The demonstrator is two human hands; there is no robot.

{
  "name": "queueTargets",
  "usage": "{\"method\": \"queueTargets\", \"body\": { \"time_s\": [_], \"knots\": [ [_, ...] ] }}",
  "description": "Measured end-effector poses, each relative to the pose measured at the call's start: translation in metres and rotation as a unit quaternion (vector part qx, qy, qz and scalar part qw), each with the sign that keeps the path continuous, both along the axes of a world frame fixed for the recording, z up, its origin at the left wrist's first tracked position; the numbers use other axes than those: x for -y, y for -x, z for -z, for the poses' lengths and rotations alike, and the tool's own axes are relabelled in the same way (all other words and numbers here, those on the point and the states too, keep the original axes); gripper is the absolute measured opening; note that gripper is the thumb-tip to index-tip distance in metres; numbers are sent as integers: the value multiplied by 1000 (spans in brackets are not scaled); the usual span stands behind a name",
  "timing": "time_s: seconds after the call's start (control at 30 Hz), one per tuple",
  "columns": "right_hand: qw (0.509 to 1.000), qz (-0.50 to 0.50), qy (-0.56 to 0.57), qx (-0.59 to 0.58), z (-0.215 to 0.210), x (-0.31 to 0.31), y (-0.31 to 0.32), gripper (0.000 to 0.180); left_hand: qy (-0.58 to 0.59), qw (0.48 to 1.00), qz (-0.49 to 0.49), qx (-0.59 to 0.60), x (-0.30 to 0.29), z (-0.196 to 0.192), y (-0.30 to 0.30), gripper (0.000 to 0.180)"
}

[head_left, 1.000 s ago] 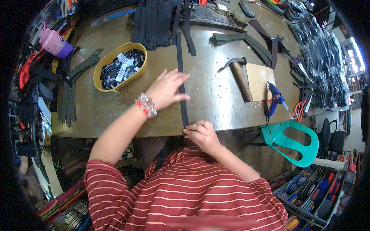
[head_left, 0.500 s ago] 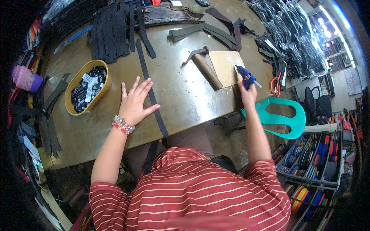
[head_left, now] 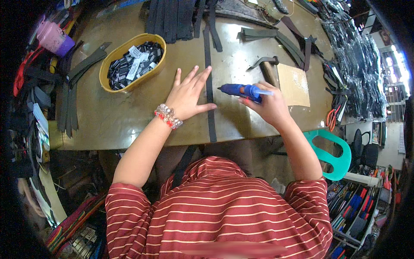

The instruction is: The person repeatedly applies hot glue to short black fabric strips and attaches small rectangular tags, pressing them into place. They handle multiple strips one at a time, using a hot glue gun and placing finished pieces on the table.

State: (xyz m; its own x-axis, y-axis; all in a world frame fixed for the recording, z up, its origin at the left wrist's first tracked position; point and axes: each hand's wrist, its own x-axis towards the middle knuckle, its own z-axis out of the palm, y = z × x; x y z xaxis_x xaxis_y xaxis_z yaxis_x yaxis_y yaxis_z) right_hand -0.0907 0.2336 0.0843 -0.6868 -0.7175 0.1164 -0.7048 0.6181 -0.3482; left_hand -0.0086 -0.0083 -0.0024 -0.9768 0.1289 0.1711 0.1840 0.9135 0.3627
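Observation:
A long black strap [head_left: 210, 86] lies from the far side of the table to its near edge. My left hand [head_left: 187, 95] rests flat with spread fingers just left of the strap, its fingertips and thumb reaching the strap's edge. Gripped in my right hand [head_left: 272, 103] is a blue glue gun [head_left: 241, 90], its dark nozzle pointing left at the strap, a short distance away. A pale glue stick pokes out of the back of the gun. Behind that hand lies a hammer [head_left: 269, 71] with a wooden handle, partly hidden by the hand.
Left of my left hand stands a yellow oval tub [head_left: 160, 58] of small black pieces. A tan board [head_left: 295, 88] lies beside the hammer, with orange-handled scissors [head_left: 332, 117] farther right. Dark straps [head_left: 172, 21] are stacked at the back. A green plastic stool [head_left: 334, 162] stands past the table's right edge.
My right hand has carried the glue gun left from the board towards the strap. The view has shifted, while my left hand stays spread beside the strap.

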Motion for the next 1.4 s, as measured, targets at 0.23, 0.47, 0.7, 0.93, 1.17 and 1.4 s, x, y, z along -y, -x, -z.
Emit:
{"method": "queueTargets", "body": {
  "time_s": [0.23,0.47,0.7,0.93,1.17,1.4],
  "knots": [
    [997,33,-64,-23,-4,23,-2,41,-4,1000,-2,-9,0,1,0,113],
    [989,33,-126,-63,-21,60,3,53,-15,1000,-15,13,-1,-2,1,111],
    [909,353,213,-52,6,-80,52,30,0,999,-4,41,-1,-7,2,112],
    [811,519,139,-232,95,-171,11,64,-54,998,-2,17,3,-5,1,114],
    [927,278,158,-198,48,-66,102,14,-143,984,-51,-93,8,-7,14,104],
    [898,411,-93,-125,55,-35,294,30,-162,981,-59,-84,9,-3,16,99]
  ]
}}
